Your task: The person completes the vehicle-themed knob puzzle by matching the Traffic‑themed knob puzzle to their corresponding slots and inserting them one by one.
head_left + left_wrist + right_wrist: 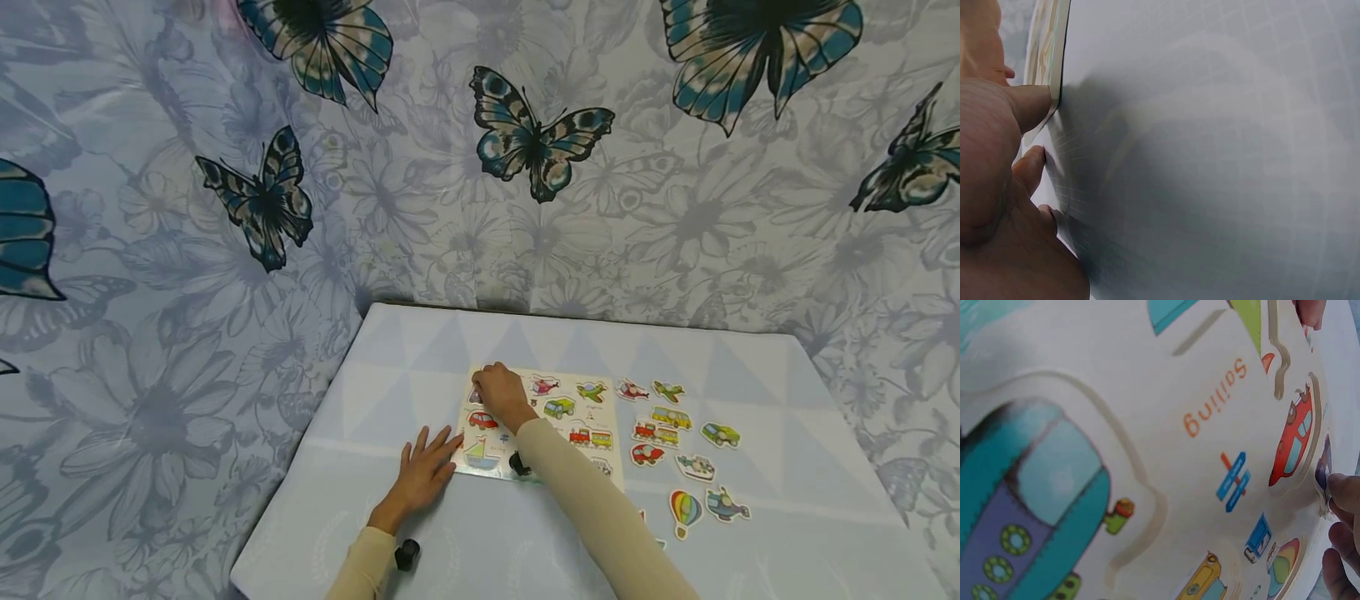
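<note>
A cream wooden puzzle board (525, 440) with printed vehicles and cut recesses lies on the table. Over its far left corner is my right hand (504, 395), its fingers curled and pinching a small puzzle piece (1324, 464) with a dark purple picture. The piece sits at the board's edge, beyond the red car picture (1293, 440); fingers partly hide it. My left hand (422, 475) lies spread at the near left of the board, holding nothing. In the left wrist view its thumb (1032, 106) touches the board's edge.
Loose vehicle pieces lie right of the board, among them a balloon (684, 510), a helicopter (726, 505), a green car (721, 434) and a train (656, 433). Some near pieces are partly hidden by the right sleeve (600, 517). A butterfly-patterned wall (420, 250) stands behind the table.
</note>
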`<state>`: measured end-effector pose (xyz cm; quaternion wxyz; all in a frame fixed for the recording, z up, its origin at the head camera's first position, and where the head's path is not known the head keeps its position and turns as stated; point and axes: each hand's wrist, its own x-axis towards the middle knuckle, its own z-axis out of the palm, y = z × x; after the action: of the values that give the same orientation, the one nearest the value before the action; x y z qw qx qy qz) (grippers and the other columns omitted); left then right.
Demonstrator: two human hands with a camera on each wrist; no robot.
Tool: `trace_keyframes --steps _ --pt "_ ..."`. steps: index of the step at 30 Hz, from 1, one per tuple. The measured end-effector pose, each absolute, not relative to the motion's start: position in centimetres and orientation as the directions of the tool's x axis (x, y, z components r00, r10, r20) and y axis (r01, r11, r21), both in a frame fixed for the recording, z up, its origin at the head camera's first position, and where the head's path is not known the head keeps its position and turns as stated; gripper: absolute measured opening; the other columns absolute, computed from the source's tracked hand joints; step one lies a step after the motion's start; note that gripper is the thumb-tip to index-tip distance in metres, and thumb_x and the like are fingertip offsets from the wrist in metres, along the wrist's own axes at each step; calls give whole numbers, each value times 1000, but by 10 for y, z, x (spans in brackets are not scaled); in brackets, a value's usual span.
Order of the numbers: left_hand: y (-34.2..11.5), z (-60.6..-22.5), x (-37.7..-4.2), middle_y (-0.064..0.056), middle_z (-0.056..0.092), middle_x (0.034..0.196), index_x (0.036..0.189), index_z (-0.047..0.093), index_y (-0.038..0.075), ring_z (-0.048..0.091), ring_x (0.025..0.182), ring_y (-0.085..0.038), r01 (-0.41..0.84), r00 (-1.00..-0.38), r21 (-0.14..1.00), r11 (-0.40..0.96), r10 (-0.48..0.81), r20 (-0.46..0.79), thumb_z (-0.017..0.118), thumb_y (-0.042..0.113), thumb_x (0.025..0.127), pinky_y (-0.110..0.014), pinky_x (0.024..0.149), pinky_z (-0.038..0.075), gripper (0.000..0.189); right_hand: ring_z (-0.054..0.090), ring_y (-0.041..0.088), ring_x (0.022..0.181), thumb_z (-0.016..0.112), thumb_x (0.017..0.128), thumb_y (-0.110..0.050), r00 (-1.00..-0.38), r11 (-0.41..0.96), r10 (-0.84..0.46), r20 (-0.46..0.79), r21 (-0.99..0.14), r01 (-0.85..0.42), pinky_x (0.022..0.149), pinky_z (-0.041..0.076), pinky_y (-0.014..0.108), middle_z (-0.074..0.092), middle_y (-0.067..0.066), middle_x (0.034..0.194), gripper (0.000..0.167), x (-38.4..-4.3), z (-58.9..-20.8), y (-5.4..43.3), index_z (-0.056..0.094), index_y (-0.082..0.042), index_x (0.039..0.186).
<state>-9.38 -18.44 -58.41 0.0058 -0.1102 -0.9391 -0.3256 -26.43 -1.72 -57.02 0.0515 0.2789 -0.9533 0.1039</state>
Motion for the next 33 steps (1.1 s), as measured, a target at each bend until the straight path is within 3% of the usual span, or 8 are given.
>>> trace_keyframes --steps 6,10,16,27,33 --pt "-186 -586 -97 -20 43 155 145 54 12 20 146 -57 175 -980 610 773 194 36 53 24 103 -78 107 11 44 59 14 80 68 96 -17 -833 817 -527 170 -169 -552 70 55 33 68 -6 85 11 -265 -572 -14 70 -23 87" --pt "-186 -586 -99 -16 40 158 147 52 16 17 149 -52 127 -983 588 799 179 -31 51 29 105 -76 110 11 45 62 15 87 66 98 -19 -815 799 -551 181 -166 -577 76 58 33 72 -5 96 9 -263 -572 -11 75 -23 100" --pt "-186 -587 -100 -13 39 159 149 50 18 15 151 -49 105 -984 579 808 168 -57 51 32 104 -75 112 10 47 64 17 99 66 98 -23 -809 793 -559 180 -170 -586 85 58 35 73 -2 112 20 -266 -572 -6 73 -21 117" --pt "-186 -589 -101 -16 40 158 148 51 16 16 150 -52 112 -984 588 801 172 -46 51 32 104 -76 111 10 46 63 20 98 72 94 -20 -872 837 -461 166 -245 -489 78 58 36 72 0 108 24 -281 -557 21 72 -20 118" --pt "-185 -588 -100 -15 39 159 148 50 16 14 150 -52 100 -984 601 793 168 -58 51 31 104 -76 111 8 47 62 22 100 72 94 -19 -884 844 -440 157 -262 -467 84 57 40 72 1 109 23 -290 -550 41 72 -19 117"
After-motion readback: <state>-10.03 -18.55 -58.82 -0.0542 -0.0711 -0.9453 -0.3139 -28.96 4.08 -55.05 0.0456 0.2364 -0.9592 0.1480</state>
